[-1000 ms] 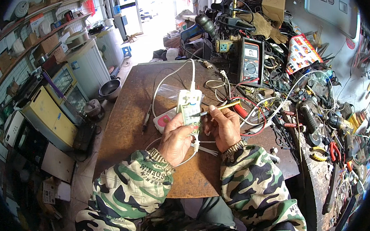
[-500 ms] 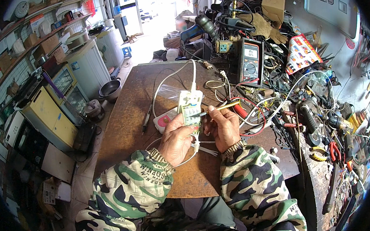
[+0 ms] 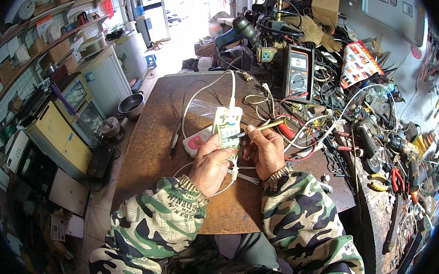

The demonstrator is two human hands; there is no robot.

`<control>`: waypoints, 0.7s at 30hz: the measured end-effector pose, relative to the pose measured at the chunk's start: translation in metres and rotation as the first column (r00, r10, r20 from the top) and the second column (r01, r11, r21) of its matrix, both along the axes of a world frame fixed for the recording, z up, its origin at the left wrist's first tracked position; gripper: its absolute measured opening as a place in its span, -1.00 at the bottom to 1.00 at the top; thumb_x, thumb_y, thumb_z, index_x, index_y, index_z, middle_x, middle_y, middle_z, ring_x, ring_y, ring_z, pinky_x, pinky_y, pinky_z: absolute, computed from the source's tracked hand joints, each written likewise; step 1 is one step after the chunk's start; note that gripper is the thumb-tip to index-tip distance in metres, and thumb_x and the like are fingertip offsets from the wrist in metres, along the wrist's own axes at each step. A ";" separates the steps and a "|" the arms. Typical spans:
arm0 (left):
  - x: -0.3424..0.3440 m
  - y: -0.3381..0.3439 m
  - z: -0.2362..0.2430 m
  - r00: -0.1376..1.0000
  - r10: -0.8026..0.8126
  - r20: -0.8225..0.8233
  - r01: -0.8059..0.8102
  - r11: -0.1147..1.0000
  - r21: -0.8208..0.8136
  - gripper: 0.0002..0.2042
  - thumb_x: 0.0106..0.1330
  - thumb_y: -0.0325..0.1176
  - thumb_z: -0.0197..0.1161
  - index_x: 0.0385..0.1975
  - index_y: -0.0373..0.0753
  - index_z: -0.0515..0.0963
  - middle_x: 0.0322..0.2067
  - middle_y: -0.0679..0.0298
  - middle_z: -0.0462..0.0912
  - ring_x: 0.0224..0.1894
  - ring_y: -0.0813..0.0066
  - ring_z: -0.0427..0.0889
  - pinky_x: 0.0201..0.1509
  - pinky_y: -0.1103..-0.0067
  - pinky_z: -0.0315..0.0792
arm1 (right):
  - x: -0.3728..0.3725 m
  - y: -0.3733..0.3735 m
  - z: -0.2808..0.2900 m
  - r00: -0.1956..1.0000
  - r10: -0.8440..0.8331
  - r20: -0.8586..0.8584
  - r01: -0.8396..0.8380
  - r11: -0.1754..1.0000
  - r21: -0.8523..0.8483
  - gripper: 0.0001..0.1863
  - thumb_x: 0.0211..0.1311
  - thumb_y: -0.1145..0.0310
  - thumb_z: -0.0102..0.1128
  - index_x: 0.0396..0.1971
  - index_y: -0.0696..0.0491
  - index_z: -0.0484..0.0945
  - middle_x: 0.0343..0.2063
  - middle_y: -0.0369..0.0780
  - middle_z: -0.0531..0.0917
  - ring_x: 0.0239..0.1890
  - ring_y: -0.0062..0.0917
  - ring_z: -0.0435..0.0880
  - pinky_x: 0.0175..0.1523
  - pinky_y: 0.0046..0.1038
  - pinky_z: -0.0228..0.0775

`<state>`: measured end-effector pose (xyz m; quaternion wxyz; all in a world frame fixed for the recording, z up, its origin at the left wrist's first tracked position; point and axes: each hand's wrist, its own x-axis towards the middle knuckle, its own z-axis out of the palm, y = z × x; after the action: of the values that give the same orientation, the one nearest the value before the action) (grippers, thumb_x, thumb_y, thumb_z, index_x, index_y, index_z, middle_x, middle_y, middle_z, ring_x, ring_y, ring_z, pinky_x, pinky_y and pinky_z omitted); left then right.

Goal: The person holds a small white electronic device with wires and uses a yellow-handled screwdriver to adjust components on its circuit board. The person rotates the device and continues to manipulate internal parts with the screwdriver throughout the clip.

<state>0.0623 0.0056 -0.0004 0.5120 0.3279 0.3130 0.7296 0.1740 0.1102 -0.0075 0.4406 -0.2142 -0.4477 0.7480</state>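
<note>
My left hand (image 3: 210, 164) is closed around the lower left side of an opened white electrical unit with a green circuit board (image 3: 229, 133). A white cord (image 3: 233, 89) runs from its top, and another white cable leaves its bottom. My right hand (image 3: 265, 151) pinches a thin pen-like tool (image 3: 272, 125) with a yellow rear end. Its dark tip points left over the board; whether it touches I cannot tell. Beneath the unit, a white case with a pink patch (image 3: 197, 141) lies on the brown table (image 3: 144, 158), partly hidden.
A digital multimeter (image 3: 297, 73) leans at the table's far right, with red leads. A slim probe-like tool (image 3: 175, 140) lies left of the white case. Tangled cables, pliers (image 3: 397, 179) and other tools crowd the right side. A pot (image 3: 131, 106) stands beyond the left edge.
The unit in my left hand has shifted very slightly to the right and tilted a little. My right hand keeps the pen-like tool over the board, nearly still.
</note>
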 end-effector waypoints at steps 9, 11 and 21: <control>0.001 0.001 -0.001 1.000 0.008 -0.010 -0.008 1.000 0.008 -0.59 0.28 -0.57 0.05 0.16 -0.31 0.38 -0.04 0.26 0.57 -0.02 0.49 0.54 0.08 0.53 0.40 | 0.000 -0.003 0.003 0.999 -0.026 0.019 0.025 1.000 0.006 -0.76 0.25 0.30 0.27 -0.50 0.13 0.53 -0.68 -0.28 0.56 -0.73 -0.63 0.45 -0.63 -0.57 0.27; 0.000 0.001 -0.002 1.000 0.007 -0.009 -0.007 1.000 0.006 -0.59 0.28 -0.57 0.06 0.16 -0.31 0.38 -0.05 0.27 0.57 -0.04 0.49 0.54 0.06 0.53 0.40 | 0.000 -0.003 0.002 0.999 -0.034 0.027 0.034 0.999 0.009 -0.78 0.25 0.31 0.28 -0.47 0.15 0.56 -0.68 -0.30 0.55 -0.73 -0.65 0.43 -0.63 -0.58 0.24; -0.002 0.001 -0.002 0.999 -0.035 0.010 0.035 0.999 0.003 -0.59 0.26 -0.56 0.06 0.15 -0.30 0.39 -0.06 0.28 0.58 -0.04 0.51 0.53 0.05 0.56 0.39 | 0.000 -0.003 0.002 0.999 0.000 0.036 -0.001 1.000 0.013 -0.79 0.26 0.32 0.26 -0.47 0.15 0.56 -0.67 -0.27 0.56 -0.73 -0.63 0.43 -0.62 -0.57 0.26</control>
<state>0.0604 0.0062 -0.0023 0.5259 0.3303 0.3034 0.7227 0.1743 0.1073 -0.0057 0.4336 -0.2248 -0.4604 0.7412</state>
